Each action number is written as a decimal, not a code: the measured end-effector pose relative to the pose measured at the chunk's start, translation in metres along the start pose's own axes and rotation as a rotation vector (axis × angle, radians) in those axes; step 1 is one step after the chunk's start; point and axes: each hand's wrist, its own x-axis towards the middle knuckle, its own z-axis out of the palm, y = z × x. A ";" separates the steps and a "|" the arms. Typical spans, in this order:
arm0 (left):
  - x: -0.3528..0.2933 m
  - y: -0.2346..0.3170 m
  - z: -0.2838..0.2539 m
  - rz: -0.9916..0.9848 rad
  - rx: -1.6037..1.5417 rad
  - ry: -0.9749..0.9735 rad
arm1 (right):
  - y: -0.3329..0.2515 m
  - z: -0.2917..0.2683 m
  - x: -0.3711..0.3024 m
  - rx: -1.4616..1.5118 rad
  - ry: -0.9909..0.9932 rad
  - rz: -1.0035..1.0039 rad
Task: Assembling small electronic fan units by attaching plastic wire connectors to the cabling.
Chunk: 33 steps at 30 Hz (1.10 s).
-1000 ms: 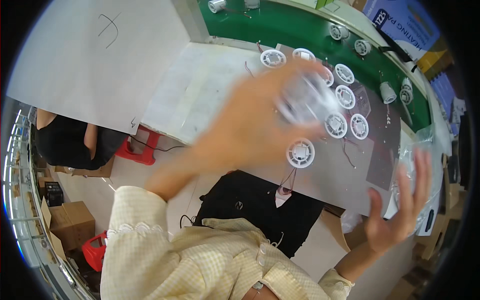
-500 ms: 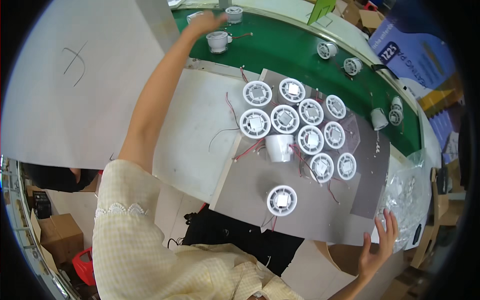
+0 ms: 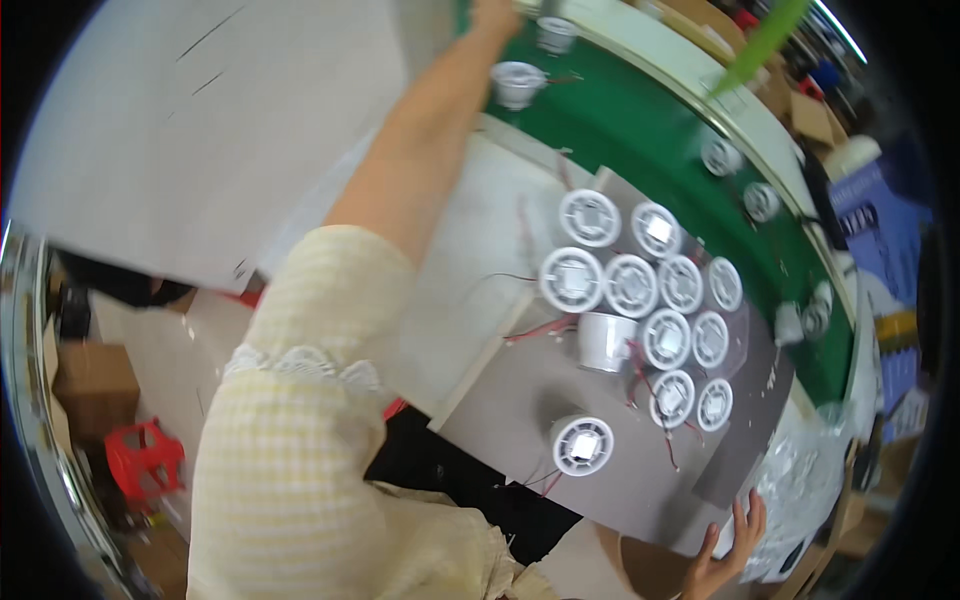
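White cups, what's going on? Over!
Left hand at green belt, partly cut off. Right hand open by plastic bag. Most white cups on grey board, red wires trailing around them.

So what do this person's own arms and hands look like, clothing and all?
The left sleeve is loose, checked in pale yellow and white, with scalloped white lace trim. No glove shows on the left hand, blurred and cut off, or the right hand. The right sleeve is out of view.

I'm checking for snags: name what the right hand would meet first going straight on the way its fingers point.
Ahead of the right hand, probably the crumpled clear plastic; the grey board has its edge close to that line, and depth is unclear, so it could come first.
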 end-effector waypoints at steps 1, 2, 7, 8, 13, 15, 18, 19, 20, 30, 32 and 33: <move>-0.004 0.022 -0.009 -0.082 -0.326 0.294 | -0.005 -0.004 0.002 -0.033 0.024 -0.015; 0.010 -0.021 -0.037 0.005 -0.005 0.623 | -0.002 -0.005 0.009 0.041 0.029 -0.125; -0.036 0.089 -0.214 0.006 -0.533 0.288 | -0.031 -0.022 0.029 -0.069 0.266 -0.218; -0.058 0.102 -0.258 0.057 -0.420 0.271 | -0.034 -0.027 0.029 -0.104 0.324 -0.226; -0.165 0.092 -0.407 0.316 -0.470 0.594 | -0.082 -0.026 0.052 0.011 0.552 -0.315; -0.254 0.078 -0.470 0.453 -0.568 0.606 | -0.100 -0.026 0.061 -0.042 0.625 -0.382; -0.386 0.114 -0.510 0.568 -0.707 0.597 | -0.133 -0.023 0.063 -0.143 0.747 -0.509; -0.422 0.115 -0.518 0.608 -0.800 0.583 | -0.139 -0.017 0.056 -0.075 0.691 -0.481; -0.449 0.110 -0.518 0.621 -0.838 0.567 | -0.150 0.005 0.049 0.179 0.622 -0.322; -0.520 0.147 -0.496 0.718 -0.667 0.020 | -0.150 0.009 -0.039 0.615 0.209 0.139; -0.530 0.173 -0.501 0.617 -0.611 -0.067 | -0.137 0.003 -0.048 0.529 0.265 0.045; -0.524 0.179 -0.507 0.864 -0.531 -0.262 | -0.122 -0.002 -0.053 0.429 0.161 0.026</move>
